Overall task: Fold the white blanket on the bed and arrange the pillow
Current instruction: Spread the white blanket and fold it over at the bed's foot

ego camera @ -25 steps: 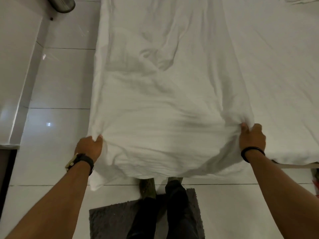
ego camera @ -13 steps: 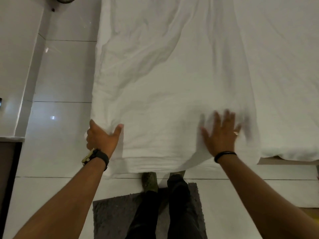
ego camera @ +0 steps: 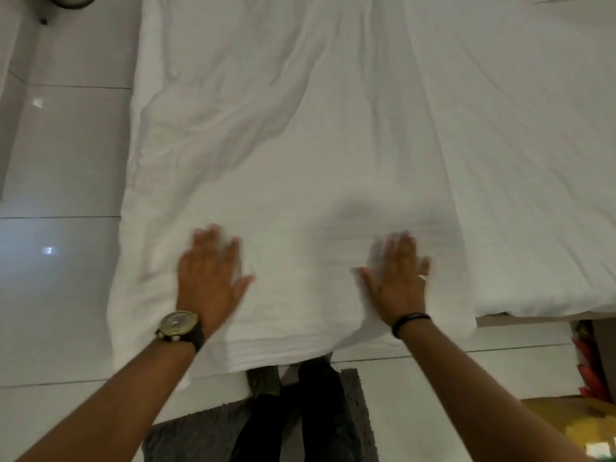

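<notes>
Having let go of the corners gripped a moment earlier, the left hand and right hand lay open, palms flat, on the rumpled white cotton blanket at the bed's near left edge, smoothing its fold.

A bedroom: white-sheeted bed, tiled floor, grey mat.

L hand & R hand flat, fingers spread, on white blanket
</notes>
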Demonstrator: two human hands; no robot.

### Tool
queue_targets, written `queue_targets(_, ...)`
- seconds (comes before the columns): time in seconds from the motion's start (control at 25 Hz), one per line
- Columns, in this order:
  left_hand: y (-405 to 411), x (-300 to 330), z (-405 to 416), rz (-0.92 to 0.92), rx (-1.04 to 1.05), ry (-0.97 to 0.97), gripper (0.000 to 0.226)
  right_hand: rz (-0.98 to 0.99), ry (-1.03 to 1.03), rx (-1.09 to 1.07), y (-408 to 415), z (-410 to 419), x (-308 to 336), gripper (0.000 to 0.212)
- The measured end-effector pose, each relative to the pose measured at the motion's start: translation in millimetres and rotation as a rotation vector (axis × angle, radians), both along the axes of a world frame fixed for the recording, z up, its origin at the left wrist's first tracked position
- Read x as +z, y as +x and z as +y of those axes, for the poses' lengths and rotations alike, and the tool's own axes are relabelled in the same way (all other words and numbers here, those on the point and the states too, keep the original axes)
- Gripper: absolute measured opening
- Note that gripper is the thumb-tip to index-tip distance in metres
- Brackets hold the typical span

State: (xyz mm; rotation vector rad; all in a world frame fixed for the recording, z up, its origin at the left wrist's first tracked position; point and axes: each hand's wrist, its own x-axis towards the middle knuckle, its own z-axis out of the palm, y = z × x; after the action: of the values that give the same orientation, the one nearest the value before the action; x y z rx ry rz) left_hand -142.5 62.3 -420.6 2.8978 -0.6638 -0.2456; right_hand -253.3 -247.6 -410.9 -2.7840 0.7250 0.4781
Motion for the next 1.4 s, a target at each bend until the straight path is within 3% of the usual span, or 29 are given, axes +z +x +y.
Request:
queue_targets(0.08, 1, -18, -39, 0.046, -0.233, 0.016, 0.079, -0.103, 0.135, 0.284, 41, 53, -12, 0.081)
queue_targets(0.16, 24, -34, -37, 0.049, -0.25, 0.089, 0.089, -0.077, 0.094, 0.364, 56, 42, -29, 0.08)
queue_targets(0.28, 51, -36, 14, 0.072, -0.088, 0.164, 0.106, -0.027, -0.11, 0.133, 31, -56, -46, 0.09)
queue_targets(0.4, 59, -26, 27, 0.215, -0.007, 0.27, 0.115, 0.057, -0.107, 0.012, 20, -93, -44, 0.092)
queue_targets(0.64, 70, -8, 8, 0.446, 0.062, 0.353, 0.124, 0.149, -0.078, -0.056, 36, -72, -38, 0.091)
queue_targets(0.88, 77, -6, 6, 0.537, 0.03, 0.36, 0.123, 0.179, -0.056, -0.168, 44, -62, -40, 0.091)
queue_targets(0.96, 79, -7, 6, 0.573, -0.01, 0.353, 0.122, 0.178, -0.001, -0.356, 55, -34, -34, 0.092)
queue_targets(1.08, 86, 5, 15, 0.668, -0.165, 0.357, 0.122, 0.119, 0.122, -0.527, 77, 73, -22, 0.096)
queue_targets(1.2, 131, 42, 18, 0.57, -0.451, 0.106, 0.087, 0.092, 0.192, -0.599, 114, 183, -17, 0.101)
queue_targets(1.28, 172, 55, 13, 0.264, -0.625, -0.146, 0.061, 0.083, 0.22, -0.688, 145, 213, -19, 0.106)
queue_targets(1.36, 227, 54, 4, 0.081, -0.721, -0.139, 0.061, 0.082, 0.228, -0.797, 165, 221, -23, 0.111)
queue_targets(1.4, 255, 53, -4, 0.086, -0.777, -0.053, 0.069, 0.071, 0.197, -0.814, 168, 223, -28, 0.112)
